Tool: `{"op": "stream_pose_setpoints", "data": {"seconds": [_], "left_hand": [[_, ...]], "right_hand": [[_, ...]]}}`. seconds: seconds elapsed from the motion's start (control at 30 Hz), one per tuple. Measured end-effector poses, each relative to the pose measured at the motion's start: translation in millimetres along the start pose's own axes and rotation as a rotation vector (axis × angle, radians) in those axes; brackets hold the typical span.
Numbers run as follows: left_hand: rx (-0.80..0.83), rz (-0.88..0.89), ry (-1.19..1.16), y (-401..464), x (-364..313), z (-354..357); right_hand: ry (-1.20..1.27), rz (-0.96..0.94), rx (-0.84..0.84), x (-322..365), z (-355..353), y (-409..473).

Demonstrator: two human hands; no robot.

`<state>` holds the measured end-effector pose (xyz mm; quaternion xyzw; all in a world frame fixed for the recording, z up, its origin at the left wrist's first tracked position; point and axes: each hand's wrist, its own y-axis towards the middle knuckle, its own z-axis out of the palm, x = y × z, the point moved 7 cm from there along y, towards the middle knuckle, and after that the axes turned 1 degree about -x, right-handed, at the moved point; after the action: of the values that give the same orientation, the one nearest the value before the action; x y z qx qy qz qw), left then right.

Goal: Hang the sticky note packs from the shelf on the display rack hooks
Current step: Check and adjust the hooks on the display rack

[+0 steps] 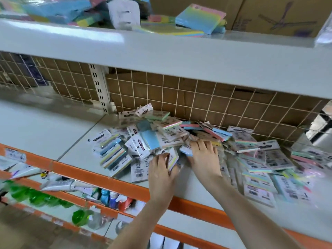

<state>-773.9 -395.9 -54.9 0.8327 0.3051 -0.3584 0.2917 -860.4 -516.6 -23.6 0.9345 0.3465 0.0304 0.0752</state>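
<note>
The left hand (pixel 162 168) curls its fingers and thumb around a sticky note pack (pixel 171 159) with a white header card and a pastel edge, holding it just above the front of the white shelf (pixel 53 130). Just beside it, the right hand (pixel 203 157) lies palm down with fingers spread, pressing on a light blue pack (pixel 186 150) at the near edge of the pile of sticky note packs (pixel 197 141); it grasps nothing. The pile spreads across the shelf from its middle to the right, back to the wire grid panel (pixel 206 97) with brown cardboard behind it. An orange strip (pixel 100 177) edges the shelf front. The upper shelf (pixel 161 56) carries loose pastel note blocks (pixel 199 18) and a cardboard box (pixel 269 13).
</note>
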Motion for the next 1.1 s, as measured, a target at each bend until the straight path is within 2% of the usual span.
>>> {"op": "stream_pose_setpoints", "data": {"seconds": [0.27, 0.33, 0.53, 0.67, 0.77, 0.93, 1.1], "left_hand": [[-0.019, -0.144, -0.338, -5, 8, -6], [-0.013, -0.201, -0.458, -7, 7, -9], [-0.025, -0.158, -0.633, -14, -13, -14], [-0.016, -0.181, -0.73, -15, -34, -9], [0.004, -0.218, -0.808, -14, -50, 1], [0.195, -0.291, -0.829, -28, -80, 35], [0.376, -0.333, -0.846, -64, -123, 78]], "right_hand": [[0.297, 0.092, -0.093, -11, -11, -29], [0.451, 0.179, -0.127, -22, -17, -37], [0.749, 0.339, -0.206, -54, -25, -58], [1.048, 0.54, -0.276, -85, -23, -72], [1.271, 0.678, -0.268, -109, -18, -90], [1.654, 0.766, -0.31, -148, -23, -128], [1.749, 0.772, -0.349, -194, -40, -173]]}}
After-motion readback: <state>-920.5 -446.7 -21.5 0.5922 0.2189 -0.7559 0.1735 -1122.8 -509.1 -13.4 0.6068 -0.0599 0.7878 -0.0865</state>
